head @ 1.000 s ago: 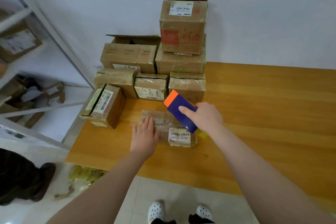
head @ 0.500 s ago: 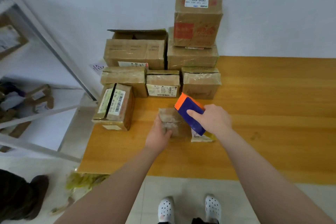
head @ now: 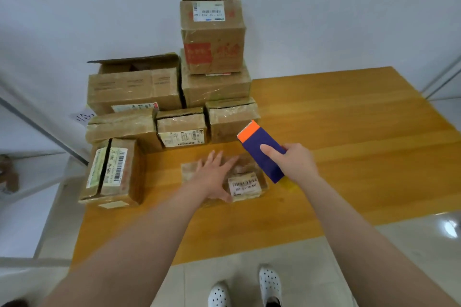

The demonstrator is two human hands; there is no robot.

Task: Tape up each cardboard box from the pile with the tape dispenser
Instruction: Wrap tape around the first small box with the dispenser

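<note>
Left hand [head: 213,178] now flat on box [head: 245,185], fingers [head: 217,161] apart; right hand [head: 295,162] fingers [head: 269,153] round dispenser [head: 259,142]

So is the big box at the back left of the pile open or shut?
Open. The big box has its top flap lifted, with the dark inside showing beneath.

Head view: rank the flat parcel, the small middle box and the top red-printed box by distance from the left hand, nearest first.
1. flat parcel, under the left hand, touching.
2. small middle box, just behind the fingertips.
3. top red-printed box, highest, at the back.
</note>
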